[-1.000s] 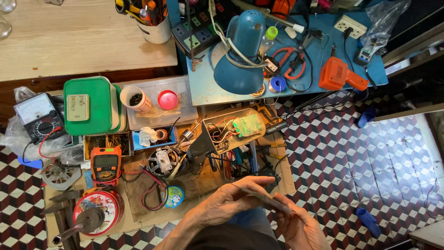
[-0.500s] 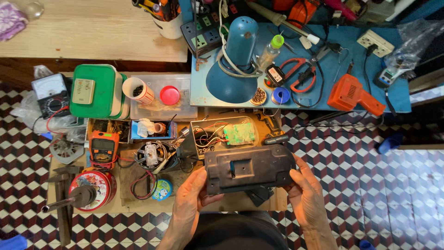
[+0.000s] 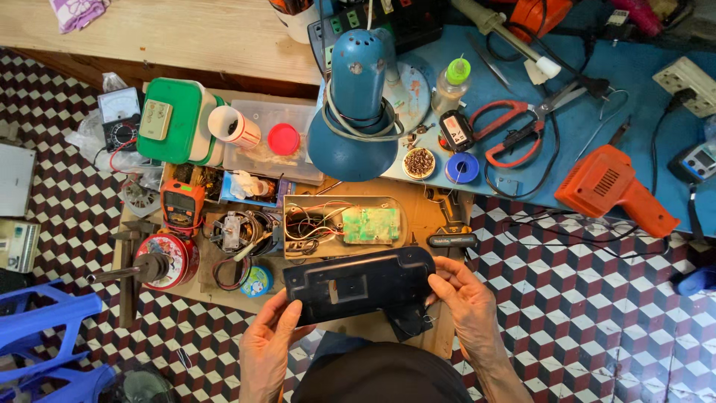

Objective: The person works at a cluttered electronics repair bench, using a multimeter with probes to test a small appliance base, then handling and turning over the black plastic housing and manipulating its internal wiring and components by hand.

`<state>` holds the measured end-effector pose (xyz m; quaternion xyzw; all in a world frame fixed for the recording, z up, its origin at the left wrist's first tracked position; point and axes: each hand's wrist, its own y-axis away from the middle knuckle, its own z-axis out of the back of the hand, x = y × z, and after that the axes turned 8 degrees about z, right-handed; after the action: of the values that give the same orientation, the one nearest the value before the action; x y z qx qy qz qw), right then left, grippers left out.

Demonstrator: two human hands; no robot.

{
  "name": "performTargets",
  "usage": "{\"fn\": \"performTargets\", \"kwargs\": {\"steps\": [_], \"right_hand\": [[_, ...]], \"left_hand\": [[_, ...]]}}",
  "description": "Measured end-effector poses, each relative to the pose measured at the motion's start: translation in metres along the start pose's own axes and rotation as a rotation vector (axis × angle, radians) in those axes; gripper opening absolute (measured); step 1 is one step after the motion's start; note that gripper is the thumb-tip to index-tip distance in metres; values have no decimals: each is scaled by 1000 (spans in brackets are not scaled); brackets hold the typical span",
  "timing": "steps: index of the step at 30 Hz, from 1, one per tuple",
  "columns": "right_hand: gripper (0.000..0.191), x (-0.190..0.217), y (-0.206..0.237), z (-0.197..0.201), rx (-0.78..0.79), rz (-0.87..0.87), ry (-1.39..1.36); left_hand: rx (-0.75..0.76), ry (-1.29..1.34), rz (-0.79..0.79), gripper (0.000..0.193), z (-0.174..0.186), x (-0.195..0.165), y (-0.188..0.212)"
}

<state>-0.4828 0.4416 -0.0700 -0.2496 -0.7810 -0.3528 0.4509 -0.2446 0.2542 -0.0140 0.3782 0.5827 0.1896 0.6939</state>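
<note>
Left hand (image 3: 270,343) and right hand (image 3: 464,298) each clasp an end of a dark cover (image 3: 358,283), held flat above the near edge of a low board (image 3: 429,216). Its underside is hidden; the wrists run out of the bottom edge. Just behind it lies an opened case (image 3: 347,224) with a green circuit board (image 3: 371,224) and wires. Farther back a blue lamp (image 3: 356,112) overhangs the bench, with red scissors (image 3: 514,130) and an orange tool (image 3: 615,186) to the right. Checkered floor (image 3: 597,313) lies open there
</note>
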Motion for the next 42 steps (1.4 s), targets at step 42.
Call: {"fn": "performTargets", "kwargs": {"steps": [42], "right_hand": [[28, -38, -5, 15, -354, -172, 241]], "left_hand": [[305, -484, -110, 22, 21, 2, -22]]}}
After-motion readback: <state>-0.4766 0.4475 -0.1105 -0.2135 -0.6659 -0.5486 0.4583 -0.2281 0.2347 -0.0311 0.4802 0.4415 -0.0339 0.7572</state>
